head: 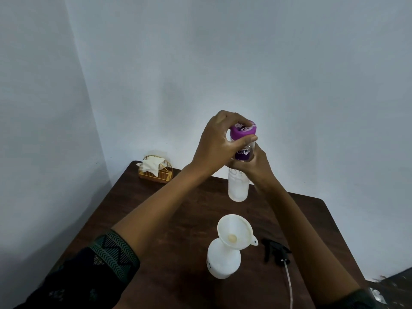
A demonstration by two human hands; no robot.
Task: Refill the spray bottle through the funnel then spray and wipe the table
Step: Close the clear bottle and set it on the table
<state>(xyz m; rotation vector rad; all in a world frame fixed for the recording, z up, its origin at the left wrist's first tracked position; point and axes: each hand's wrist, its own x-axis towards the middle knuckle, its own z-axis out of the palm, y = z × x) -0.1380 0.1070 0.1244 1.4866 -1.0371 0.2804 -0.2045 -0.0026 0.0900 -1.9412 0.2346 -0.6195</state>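
a refill bottle (238, 181) with a purple cap (242, 130) is held upright above the far part of the tabletop (169, 219), its long axis vertical and the cap pointing up. the left hand (219, 143) is curled over the cap, thumb and fingers closed around it; the right hand (256, 162) is wrapped around the bottle's upper body. the step in hand is judged to be cap removal. it is best done with the body kept still and upright while only the cap is turned, so nothing is spilled. the spray bottle (223, 262) is stood upright nearer, with the white funnel (234, 230) seated in its neck, mouth upward. the black trigger head (275, 253) is laid just beside it.
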